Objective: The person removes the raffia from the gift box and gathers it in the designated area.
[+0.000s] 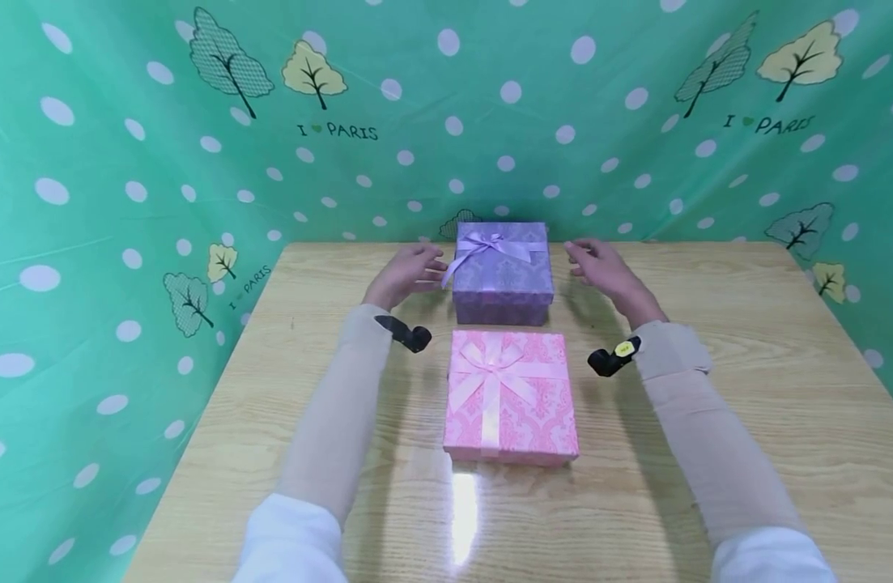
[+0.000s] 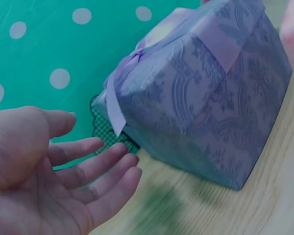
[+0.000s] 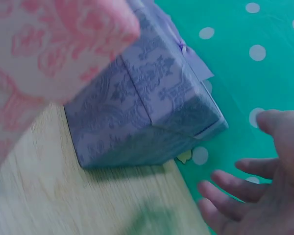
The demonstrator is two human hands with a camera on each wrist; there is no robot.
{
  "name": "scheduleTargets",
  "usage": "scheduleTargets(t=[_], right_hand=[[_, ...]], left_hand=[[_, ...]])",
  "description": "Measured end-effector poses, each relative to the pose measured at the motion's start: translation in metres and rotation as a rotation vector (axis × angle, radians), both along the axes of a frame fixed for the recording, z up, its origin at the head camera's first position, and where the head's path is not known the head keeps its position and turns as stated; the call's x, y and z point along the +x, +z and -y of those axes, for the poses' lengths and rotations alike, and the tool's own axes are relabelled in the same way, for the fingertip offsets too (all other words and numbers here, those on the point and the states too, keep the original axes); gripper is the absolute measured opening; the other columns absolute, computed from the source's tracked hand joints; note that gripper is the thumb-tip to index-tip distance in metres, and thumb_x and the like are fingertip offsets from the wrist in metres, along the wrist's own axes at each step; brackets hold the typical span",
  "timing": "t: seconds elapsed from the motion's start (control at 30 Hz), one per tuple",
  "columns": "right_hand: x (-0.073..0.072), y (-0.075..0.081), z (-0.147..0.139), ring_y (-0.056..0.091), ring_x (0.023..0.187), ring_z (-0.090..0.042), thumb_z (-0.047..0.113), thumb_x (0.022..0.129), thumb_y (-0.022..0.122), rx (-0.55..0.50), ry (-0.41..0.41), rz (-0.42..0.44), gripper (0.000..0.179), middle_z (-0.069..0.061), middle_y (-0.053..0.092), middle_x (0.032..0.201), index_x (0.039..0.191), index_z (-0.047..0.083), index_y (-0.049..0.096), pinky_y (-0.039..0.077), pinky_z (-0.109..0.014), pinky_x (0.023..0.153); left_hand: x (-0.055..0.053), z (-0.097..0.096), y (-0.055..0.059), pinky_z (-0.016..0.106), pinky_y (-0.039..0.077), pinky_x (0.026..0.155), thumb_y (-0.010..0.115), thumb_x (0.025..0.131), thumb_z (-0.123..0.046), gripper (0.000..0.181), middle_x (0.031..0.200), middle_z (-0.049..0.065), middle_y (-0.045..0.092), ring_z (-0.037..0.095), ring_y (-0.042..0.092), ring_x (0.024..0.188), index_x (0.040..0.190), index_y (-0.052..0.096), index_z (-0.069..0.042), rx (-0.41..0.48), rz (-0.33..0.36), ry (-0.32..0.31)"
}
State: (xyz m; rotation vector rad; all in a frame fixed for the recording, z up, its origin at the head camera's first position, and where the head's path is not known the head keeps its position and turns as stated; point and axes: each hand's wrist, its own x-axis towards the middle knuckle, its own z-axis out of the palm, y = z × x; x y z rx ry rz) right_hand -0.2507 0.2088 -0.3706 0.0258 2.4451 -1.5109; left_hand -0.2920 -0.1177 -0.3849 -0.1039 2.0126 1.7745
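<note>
A purple patterned gift box (image 1: 503,279) with a lilac ribbon bow on its lid stands at the back of the wooden table. My left hand (image 1: 411,274) is just left of it, fingers loosely spread toward its side; in the left wrist view a gap shows between the fingertips and the purple box (image 2: 201,98). On the other side, my right hand (image 1: 602,271) hovers with relaxed fingers, apart from the box (image 3: 137,98) in the right wrist view. Directly in front of the purple box lies a pink gift box (image 1: 512,397) with a pale pink bow, between my forearms.
A green polka-dot cloth (image 1: 417,105) hangs behind the table and along its left side. The wooden tabletop (image 1: 767,340) reaches out to both sides of the boxes. Small black cameras (image 1: 417,338) are strapped at my wrists.
</note>
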Motion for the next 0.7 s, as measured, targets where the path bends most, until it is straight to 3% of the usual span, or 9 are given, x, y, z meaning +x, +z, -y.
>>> scheduleTargets(t=[0.1, 0.23, 0.4, 0.7], right_hand=[[0.000, -0.004, 0.004, 0.043, 0.128, -0.041, 0.039, 0.103, 0.036, -0.128, 0.024, 0.066, 0.064, -0.029, 0.036, 0.142, 0.148, -0.002, 0.020, 0.037, -0.049, 0.110], [0.000, -0.009, 0.009, 0.049, 0.120, -0.036, 0.032, 0.104, 0.037, -0.221, 0.051, 0.114, 0.057, -0.028, 0.038, 0.137, 0.145, -0.004, 0.023, 0.039, -0.049, 0.108], [-0.001, -0.012, 0.013, 0.055, 0.105, -0.023, 0.033, 0.103, 0.040, -0.254, 0.066, 0.126, 0.055, -0.022, 0.044, 0.128, 0.141, -0.005, 0.030, 0.041, -0.048, 0.106], [-0.006, -0.015, 0.015, 0.055, 0.099, -0.016, 0.032, 0.100, 0.047, -0.274, 0.034, 0.180, 0.059, -0.008, 0.049, 0.117, 0.144, -0.004, 0.032, 0.051, -0.026, 0.089]], left_hand=[[-0.001, -0.005, -0.003, 0.041, 0.049, 0.099, 0.042, 0.103, -0.024, 0.043, 0.128, 0.022, 0.052, 0.031, 0.056, 0.111, 0.137, 0.041, 0.002, 0.003, 0.000, -0.029], [-0.002, -0.010, -0.006, 0.041, 0.051, 0.095, 0.043, 0.103, -0.025, 0.040, 0.116, 0.016, 0.055, 0.025, 0.058, 0.099, 0.133, 0.046, 0.001, -0.022, -0.011, -0.072], [-0.003, -0.013, -0.009, 0.041, 0.051, 0.094, 0.048, 0.101, -0.026, 0.039, 0.103, 0.011, 0.056, 0.022, 0.058, 0.092, 0.129, 0.051, 0.002, -0.009, -0.018, -0.087], [-0.002, -0.016, -0.008, 0.038, 0.052, 0.093, 0.049, 0.101, -0.028, 0.043, 0.110, 0.012, 0.058, 0.022, 0.058, 0.097, 0.134, 0.049, 0.000, -0.002, 0.010, -0.074]])
